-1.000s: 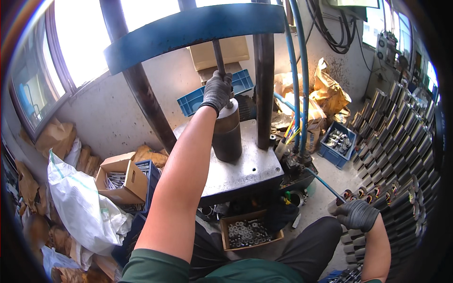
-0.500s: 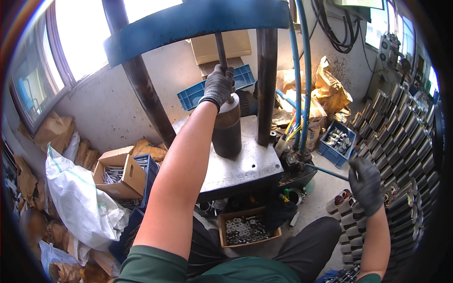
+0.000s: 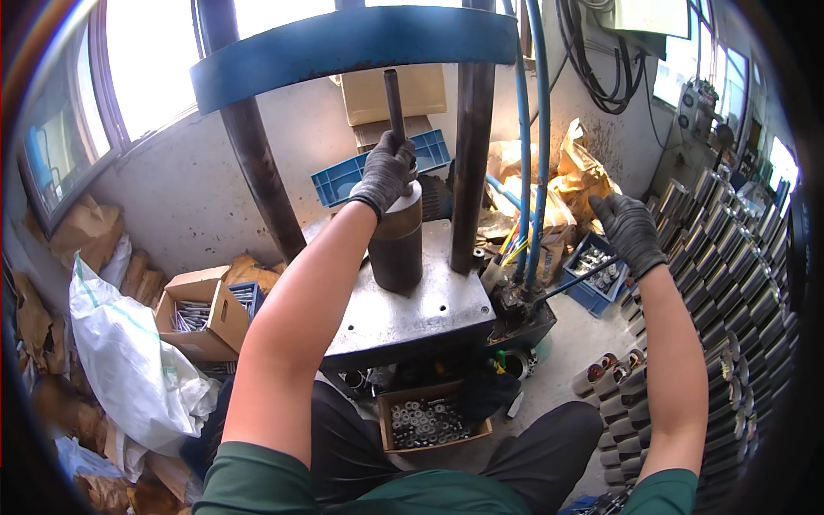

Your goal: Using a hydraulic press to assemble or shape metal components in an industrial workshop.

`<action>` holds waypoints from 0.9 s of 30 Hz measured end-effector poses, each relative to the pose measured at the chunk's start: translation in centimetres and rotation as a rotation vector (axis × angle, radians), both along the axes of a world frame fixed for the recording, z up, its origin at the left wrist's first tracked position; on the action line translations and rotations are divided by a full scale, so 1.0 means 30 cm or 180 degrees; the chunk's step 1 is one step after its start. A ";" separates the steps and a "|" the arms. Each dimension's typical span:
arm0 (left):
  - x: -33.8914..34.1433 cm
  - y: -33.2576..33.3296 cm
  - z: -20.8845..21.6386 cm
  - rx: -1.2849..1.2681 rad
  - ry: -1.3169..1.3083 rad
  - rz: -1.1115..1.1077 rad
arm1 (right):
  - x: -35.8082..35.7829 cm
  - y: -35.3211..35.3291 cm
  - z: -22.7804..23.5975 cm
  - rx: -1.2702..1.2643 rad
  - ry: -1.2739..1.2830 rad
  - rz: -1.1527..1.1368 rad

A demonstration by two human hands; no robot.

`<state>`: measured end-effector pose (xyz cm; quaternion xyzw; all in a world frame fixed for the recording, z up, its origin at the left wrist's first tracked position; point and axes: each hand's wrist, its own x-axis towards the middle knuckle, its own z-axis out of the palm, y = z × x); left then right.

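The left hand (image 3: pixel 386 172) had its fingers wrapped around the rod above the steel cylinder (image 3: pixel 396 245); the right hand (image 3: pixel 631 232) gripped the lever (image 3: pixel 571 281). Pressing then risked crushing those fingers.

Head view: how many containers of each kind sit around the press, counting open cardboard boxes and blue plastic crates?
Open brown cardboard boxes holding metal parts: 2, one by the white sack and one below the grey steel press table.
Blue plastic crates: 3, one behind the gloved left hand, one small beside the left box, one right of the press.
Total: 5
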<state>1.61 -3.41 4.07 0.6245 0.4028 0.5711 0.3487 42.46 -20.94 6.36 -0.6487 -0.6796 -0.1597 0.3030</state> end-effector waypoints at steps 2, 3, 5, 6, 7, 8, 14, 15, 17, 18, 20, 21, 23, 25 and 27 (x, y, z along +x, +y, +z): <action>0.030 -0.038 -0.037 0.0306 -0.0714 -0.0492 | 0.003 -0.023 -0.010 0.0027 -0.0153 -0.0060; 0.020 -0.075 -0.067 0.0550 -0.0379 -0.0361 | 0.010 -0.033 -0.017 0.0047 -0.0251 -0.0058; -0.005 -0.176 -0.133 0.2026 0.0321 0.0153 | 0.034 -0.048 -0.033 0.0001 -0.0309 -0.0130; 0.022 -0.263 -0.154 0.2737 0.0700 0.0523 | 0.046 -0.065 -0.041 -0.0095 -0.0234 -0.0144; 0.061 -0.363 -0.189 0.2189 -0.0024 -0.0023 | 0.051 -0.096 -0.042 -0.0186 -0.0167 -0.0156; 0.010 -0.348 -0.311 0.2021 -0.0557 -0.0798 | 0.021 -0.114 -0.039 -0.0148 -0.0190 -0.0054; -0.018 -0.725 -0.683 -0.1232 -0.2232 -0.1089 | 0.013 -0.336 -0.153 -0.0292 0.0001 0.0461; -0.030 -0.724 -0.727 -0.1665 -0.2151 -0.0761 | 0.017 -0.383 -0.187 -0.0094 -0.0330 0.0558; -0.040 -0.698 -0.714 -0.2511 -0.2684 -0.0691 | 0.001 -0.478 -0.233 -0.0118 -0.0469 0.0516; -0.037 -0.696 -0.708 -0.3367 -0.3166 -0.0651 | -0.004 -0.525 -0.246 -0.0176 -0.0179 0.0671; -0.058 -0.649 -0.762 -0.3457 -0.3273 -0.0589 | -0.066 -0.594 -0.260 -0.0076 -0.0110 0.0879; -0.078 -0.607 -0.797 -0.3560 -0.3327 -0.0534 | -0.122 -0.611 -0.267 0.0063 -0.0133 0.0961; -0.075 -0.572 -0.834 -0.3694 -0.3669 -0.0535 | -0.202 -0.628 -0.282 0.0253 -0.0243 0.1124; -0.077 -0.579 -0.781 -0.3911 -0.3616 -0.0370 | -0.276 -0.634 -0.308 0.0424 -0.0333 0.1258; -0.059 -0.595 -0.763 -0.3896 -0.3370 -0.0256 | -0.352 -0.610 -0.379 0.0026 0.0844 0.1626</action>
